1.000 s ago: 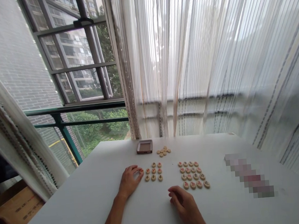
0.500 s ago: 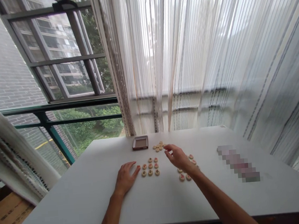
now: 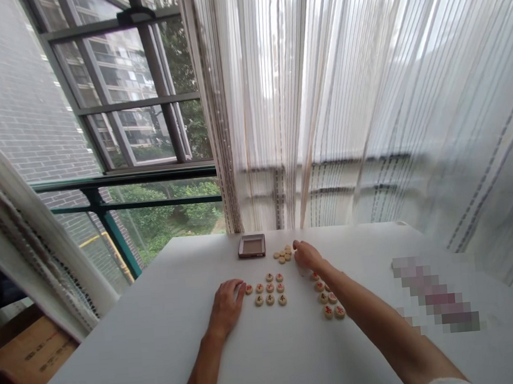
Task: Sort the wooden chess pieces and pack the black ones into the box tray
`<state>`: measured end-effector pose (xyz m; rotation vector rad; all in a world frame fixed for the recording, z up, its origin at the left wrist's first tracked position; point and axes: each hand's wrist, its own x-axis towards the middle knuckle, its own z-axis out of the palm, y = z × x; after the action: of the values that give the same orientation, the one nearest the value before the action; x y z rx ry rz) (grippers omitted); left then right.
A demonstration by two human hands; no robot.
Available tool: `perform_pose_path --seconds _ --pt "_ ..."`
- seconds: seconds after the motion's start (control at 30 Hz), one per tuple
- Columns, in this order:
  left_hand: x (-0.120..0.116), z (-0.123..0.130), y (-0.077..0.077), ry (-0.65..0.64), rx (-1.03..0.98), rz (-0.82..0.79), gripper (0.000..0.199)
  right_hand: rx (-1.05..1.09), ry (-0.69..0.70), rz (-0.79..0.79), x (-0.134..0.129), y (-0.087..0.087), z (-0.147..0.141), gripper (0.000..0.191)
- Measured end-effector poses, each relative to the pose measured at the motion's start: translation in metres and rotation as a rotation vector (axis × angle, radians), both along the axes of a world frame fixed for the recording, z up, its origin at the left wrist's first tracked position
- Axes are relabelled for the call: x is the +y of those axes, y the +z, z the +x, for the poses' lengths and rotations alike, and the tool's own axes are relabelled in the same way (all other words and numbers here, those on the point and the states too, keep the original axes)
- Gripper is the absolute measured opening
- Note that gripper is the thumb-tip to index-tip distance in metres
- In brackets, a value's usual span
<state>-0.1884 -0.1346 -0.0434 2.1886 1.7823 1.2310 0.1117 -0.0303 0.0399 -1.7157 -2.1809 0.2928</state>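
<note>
Round wooden pieces with red and black characters lie in rows (image 3: 269,287) on the white table. My left hand (image 3: 228,303) rests at the left end of these rows, fingers loosely spread, its thumb beside a red-marked piece (image 3: 249,289). Farther back is a small cluster of plain-topped pieces (image 3: 281,255). My right hand (image 3: 306,255) is at the right side of that cluster with its fingers drawn together; whatever they hold is too small to make out. Under my right forearm, more marked pieces (image 3: 328,311) are partly hidden.
An open shallow square box (image 3: 252,254) stands near the back edge of the white table (image 3: 160,318). A blurred-out item (image 3: 437,293) lies on the right. Behind the table hang sheer curtains (image 3: 344,120), with a window (image 3: 132,77) at the left.
The view has shifted, so the table things appear farther right. My right hand has closed its fingers beside the plain-topped cluster, which shows fewer pieces. My left hand stays by the rows.
</note>
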Motion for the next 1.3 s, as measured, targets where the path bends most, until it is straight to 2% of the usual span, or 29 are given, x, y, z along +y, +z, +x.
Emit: perform_pose_path --seconds 0.1,0.17,0.23,0.33,0.43,0.53,0.63,0.7,0.77,0.87,1.0,1.3 --pt "0.0 0.001 0.002 -0.004 -0.036 0.018 0.033 0.023 0.027 0.047 -0.028 0.003 -0.002 0.032" --pt "-0.001 0.002 0.004 -0.003 -0.066 0.039 0.033 0.05 0.084 0.092 -0.062 0.003 -0.005 0.024" --pt "-0.002 0.003 0.007 0.0 -0.098 0.064 0.032 0.086 0.152 0.131 -0.105 -0.002 -0.008 0.028" --pt "-0.005 0.005 0.014 0.007 -0.137 0.101 0.033 0.175 0.22 0.164 -0.164 -0.02 -0.008 0.028" --pt "-0.011 0.014 0.024 -0.011 -0.152 0.113 0.033 0.517 0.253 0.14 -0.192 -0.043 -0.004 0.023" --pt "-0.024 0.036 0.035 -0.076 -0.152 0.087 0.033 0.674 0.216 0.12 -0.193 -0.06 -0.002 0.02" --pt "-0.042 0.071 0.038 -0.16 -0.168 0.038 0.035 0.796 0.167 0.094 -0.187 -0.066 -0.001 0.021" --pt "-0.055 0.098 0.036 -0.212 -0.198 0.003 0.033 0.844 0.176 0.084 -0.187 -0.067 0.0 0.021" --pt "-0.066 0.121 0.031 -0.284 -0.332 -0.082 0.029 0.866 0.195 0.087 -0.189 -0.068 0.0 0.021" --pt "-0.075 0.143 0.024 -0.33 -0.423 -0.172 0.023 0.866 0.189 0.104 -0.191 -0.07 0.001 0.023" --pt "-0.08 0.146 0.023 -0.367 -0.425 -0.219 0.017 0.874 0.172 0.118 -0.191 -0.073 0.002 0.024" --pt "-0.083 0.141 0.029 -0.397 -0.457 -0.254 0.016 0.993 0.216 0.009 -0.188 -0.078 0.002 0.028"
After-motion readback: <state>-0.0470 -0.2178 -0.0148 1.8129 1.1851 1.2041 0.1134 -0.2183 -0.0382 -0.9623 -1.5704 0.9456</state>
